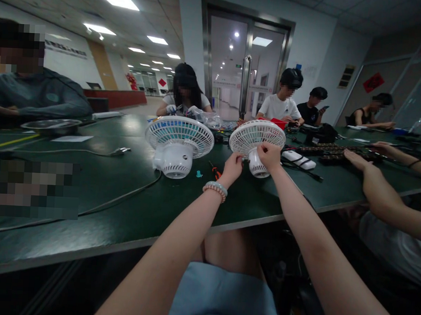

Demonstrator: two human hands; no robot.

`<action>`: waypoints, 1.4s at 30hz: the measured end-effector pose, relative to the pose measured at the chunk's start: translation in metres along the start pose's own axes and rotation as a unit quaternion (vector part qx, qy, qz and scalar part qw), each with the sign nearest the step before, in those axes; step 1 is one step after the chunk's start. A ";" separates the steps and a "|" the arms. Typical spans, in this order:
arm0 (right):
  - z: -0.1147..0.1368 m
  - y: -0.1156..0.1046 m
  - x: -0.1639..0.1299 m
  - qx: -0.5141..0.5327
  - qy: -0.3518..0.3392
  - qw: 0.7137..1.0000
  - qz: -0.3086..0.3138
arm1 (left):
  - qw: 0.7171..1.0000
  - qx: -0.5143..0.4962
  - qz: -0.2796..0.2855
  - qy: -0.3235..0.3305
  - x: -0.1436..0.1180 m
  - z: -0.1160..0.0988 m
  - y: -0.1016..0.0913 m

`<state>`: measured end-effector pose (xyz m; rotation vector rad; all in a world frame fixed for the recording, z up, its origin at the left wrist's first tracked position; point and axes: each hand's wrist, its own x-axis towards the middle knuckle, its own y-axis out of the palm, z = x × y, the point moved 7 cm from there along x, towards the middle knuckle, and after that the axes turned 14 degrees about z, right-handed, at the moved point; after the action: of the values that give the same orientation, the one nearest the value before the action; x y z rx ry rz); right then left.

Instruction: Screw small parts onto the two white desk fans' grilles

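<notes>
On green table (130, 205), right hand (269, 156) grip clamped on small fan (256, 137), grille tilted upward, left hand (232, 168) loosely closed beneath.

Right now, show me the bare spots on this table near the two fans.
Bare green table lies along the near edge, before the left fan and beside the cable. It is crowded between the fans and right of the held fan.

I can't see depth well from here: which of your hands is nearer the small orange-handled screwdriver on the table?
Left. The left hand sits just right of the screwdriver, nearly touching it. The right hand is farther right, gripping the fan.
</notes>
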<state>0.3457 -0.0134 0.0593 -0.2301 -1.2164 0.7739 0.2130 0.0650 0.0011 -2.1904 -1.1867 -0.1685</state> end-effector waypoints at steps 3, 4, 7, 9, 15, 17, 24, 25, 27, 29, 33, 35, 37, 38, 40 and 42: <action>0.000 0.000 0.000 0.003 -0.001 1.000 0.002 | 0.991 -0.127 0.036 -0.036 -0.002 0.008 0.005; 0.000 0.000 0.000 0.005 0.000 1.000 0.001 | 0.986 -0.157 0.049 -0.037 -0.003 0.008 0.008; -0.002 -0.001 0.001 0.008 0.012 1.000 0.002 | 0.971 -0.225 0.069 -0.039 -0.004 0.006 0.016; -0.002 0.000 0.002 0.009 0.020 1.000 0.005 | 0.962 -0.261 0.071 -0.049 -0.004 0.007 0.018; -0.003 -0.001 0.002 0.020 0.018 1.000 -0.003 | 0.944 -0.316 0.068 -0.061 -0.004 0.008 0.018; -0.002 -0.001 0.001 0.024 0.013 1.000 -0.007 | 0.936 -0.340 0.070 -0.063 -0.005 0.005 0.018; -0.002 -0.002 0.002 0.022 0.026 0.999 -0.002 | 0.907 -0.404 0.090 -0.084 -0.012 -0.007 0.019; -0.001 -0.003 0.002 0.021 0.026 0.999 -0.002 | 0.904 -0.406 0.100 -0.087 -0.013 -0.008 0.019; -0.001 -0.003 0.002 0.018 0.026 1.000 -0.002 | 0.902 -0.405 0.119 -0.093 -0.014 -0.010 0.021; 0.000 -0.004 0.002 0.016 0.027 1.000 -0.001 | 0.901 -0.405 0.128 -0.092 -0.015 -0.011 0.023; -0.002 -0.003 0.002 0.016 0.033 0.999 -0.003 | 0.927 -0.359 0.090 -0.063 -0.010 -0.004 0.018; -0.003 -0.002 0.002 0.018 0.034 0.999 -0.005 | 0.957 -0.282 0.048 -0.051 -0.008 0.001 0.012; -0.004 -0.002 0.002 0.022 0.034 0.999 -0.004 | 0.984 -0.170 0.004 -0.046 -0.007 0.005 0.003; -0.004 -0.001 0.003 0.023 0.034 0.999 -0.003 | 0.993 -0.111 -0.017 -0.042 -0.007 0.005 -0.002; -0.004 -0.001 0.003 0.025 0.034 0.999 -0.002 | 0.999 -0.001 -0.041 -0.023 -0.008 0.001 -0.009; -0.003 -0.001 0.003 0.021 0.035 0.999 -0.001 | 0.996 0.083 -0.040 0.006 -0.009 -0.006 -0.011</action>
<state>0.3494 -0.0118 0.0609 -0.2192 -1.1322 0.7828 0.1999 0.0595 0.0073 -1.9970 -1.2367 -0.1113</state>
